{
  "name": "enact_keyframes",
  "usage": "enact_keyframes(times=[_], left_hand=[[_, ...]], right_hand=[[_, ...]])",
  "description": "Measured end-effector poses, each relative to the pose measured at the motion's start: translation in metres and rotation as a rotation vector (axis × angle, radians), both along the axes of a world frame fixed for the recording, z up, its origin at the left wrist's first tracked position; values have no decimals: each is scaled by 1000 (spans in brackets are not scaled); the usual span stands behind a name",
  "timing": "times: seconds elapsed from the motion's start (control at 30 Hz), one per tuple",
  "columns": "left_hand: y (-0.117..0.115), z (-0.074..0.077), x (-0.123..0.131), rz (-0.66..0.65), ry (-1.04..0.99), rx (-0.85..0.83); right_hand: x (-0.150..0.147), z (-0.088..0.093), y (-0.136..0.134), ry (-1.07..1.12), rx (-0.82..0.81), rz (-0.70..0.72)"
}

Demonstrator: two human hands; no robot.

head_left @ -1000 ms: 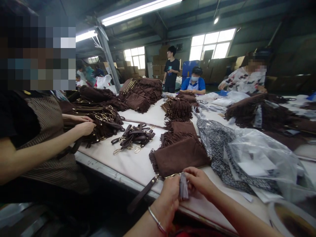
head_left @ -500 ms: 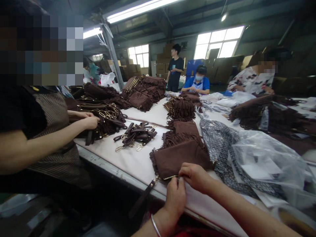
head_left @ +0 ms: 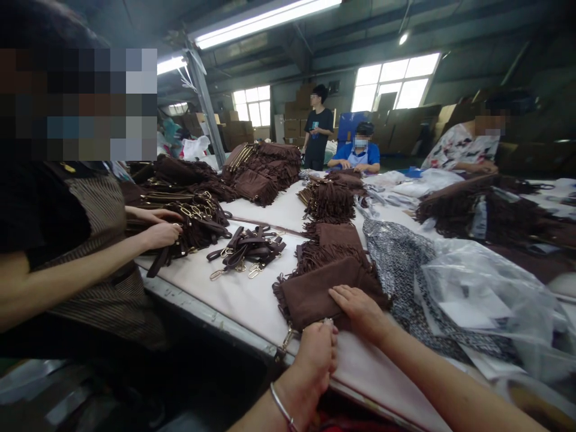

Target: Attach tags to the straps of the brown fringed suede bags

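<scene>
Head camera: You are pressing your right hand point(head_left: 360, 309) onto the brown fringed pouch point(head_left: 308, 297), its fingers lying lightly spread over the suede, while your left hand point(head_left: 316, 351) is keeping its fingers curled together at the pouch's near edge. A small pale piece point(head_left: 329, 322) is showing at the left fingertips, too small to identify. Half a second ago, both sets of fingers were meeting at that edge; now the right is lying apart, apparently steadying the pouch while the left is working alone. The metal clasp point(head_left: 288, 339) is hanging just left of the left fingers, over the edge of the tabletop point(head_left: 231, 294), which is running close beneath that wrist. Farther left, pale tabletop is offering sideways room as far as the strap pile point(head_left: 249, 247). Beyond the right fingers, stacked fringed pouches point(head_left: 332, 205) are limiting forward movement; to their right, grey woven fabric point(head_left: 398, 255) and clear plastic point(head_left: 477, 273) are crowding in.
</scene>
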State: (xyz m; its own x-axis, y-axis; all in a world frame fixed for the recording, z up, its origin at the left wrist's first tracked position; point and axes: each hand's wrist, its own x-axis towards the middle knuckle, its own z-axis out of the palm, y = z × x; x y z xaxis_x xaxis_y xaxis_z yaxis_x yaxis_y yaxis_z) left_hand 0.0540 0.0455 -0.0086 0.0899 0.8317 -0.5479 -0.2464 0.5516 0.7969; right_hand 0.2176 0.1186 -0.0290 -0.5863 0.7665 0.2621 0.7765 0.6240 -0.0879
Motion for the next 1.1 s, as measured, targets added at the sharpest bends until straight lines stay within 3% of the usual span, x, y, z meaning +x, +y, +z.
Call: enact_keyframes(times=[0.2, 0.43, 0.53, 0.73, 0.9, 1.0, 1.1], left_hand=[[4, 19, -20, 24, -213, -149], [-8, 3, -26, 19, -204, -137], [-10, -4, -23, 8, -162, -147], [-12, -7, -20, -36, -130, -74], [-12, -15, -20, -51, -116, -49], [-2, -25, -22, -31, -72, -105], [9, -32, -23, -79, -64, -139]], right_hand=[[21, 9, 40, 92, 35, -75], [25, 7, 28, 82, -14, -125], [20, 7, 5, 125, -35, -146], [-3, 16, -67, 507, -91, -10], [1, 33, -127, 524, -32, -51], [45, 41, -152, 484, 68, -245], [112, 54, -173, 481, 166, -644]])
